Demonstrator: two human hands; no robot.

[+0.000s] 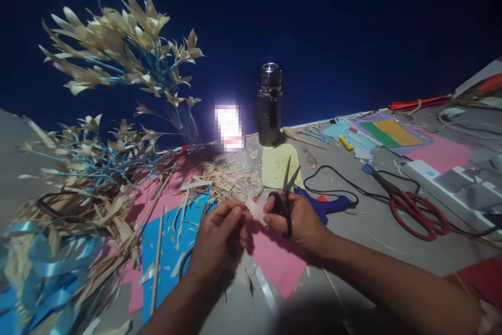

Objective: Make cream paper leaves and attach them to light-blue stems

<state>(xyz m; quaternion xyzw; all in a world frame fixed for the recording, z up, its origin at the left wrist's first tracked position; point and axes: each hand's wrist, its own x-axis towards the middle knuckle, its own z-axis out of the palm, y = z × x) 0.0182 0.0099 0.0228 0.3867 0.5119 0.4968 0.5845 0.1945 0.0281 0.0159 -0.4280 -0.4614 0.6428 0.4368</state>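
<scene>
My left hand [221,235] is closed, its thumb and fingers pinched on one end of a small pale strip [255,209]. My right hand [300,220] has its fingers through the handles of black scissors [288,181], whose blades point up and stand apart. The right fingertips touch the other end of the strip. Below both hands lies a pink sheet [278,264]. A blue glue gun [329,205] rests just behind the right hand, next to a pale yellow sheet [277,160].
A dark flask [270,107] stands at the back beside a bright light [229,127]. Dried-leaf branches [137,47] rise at the left above blue ribbon [58,262]. Red-handled scissors [415,215] and a white power strip [451,188] lie at the right.
</scene>
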